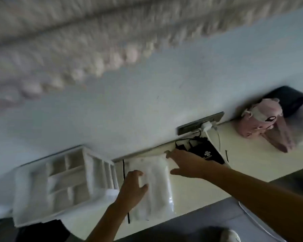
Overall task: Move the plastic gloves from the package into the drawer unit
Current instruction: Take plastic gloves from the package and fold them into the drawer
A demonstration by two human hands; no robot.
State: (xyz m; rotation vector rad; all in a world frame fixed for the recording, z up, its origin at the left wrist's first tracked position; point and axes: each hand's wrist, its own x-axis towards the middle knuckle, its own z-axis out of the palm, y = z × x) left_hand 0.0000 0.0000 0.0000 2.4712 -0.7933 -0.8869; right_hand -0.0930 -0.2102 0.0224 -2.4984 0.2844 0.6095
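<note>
One package is held down on the table by two hands, beside one drawer unit.

The package lies flat, just right of the drawer unit, and the gloves are judged to be inside it, since none are seen in the compartments. The left hand is curled over the near left edge, probably to pin it. The right hand is stretched to the far corner, likely the opening. Whether that corner is pinched cannot be told through the blur.

Blue wall, cream tbl, dim light
</note>
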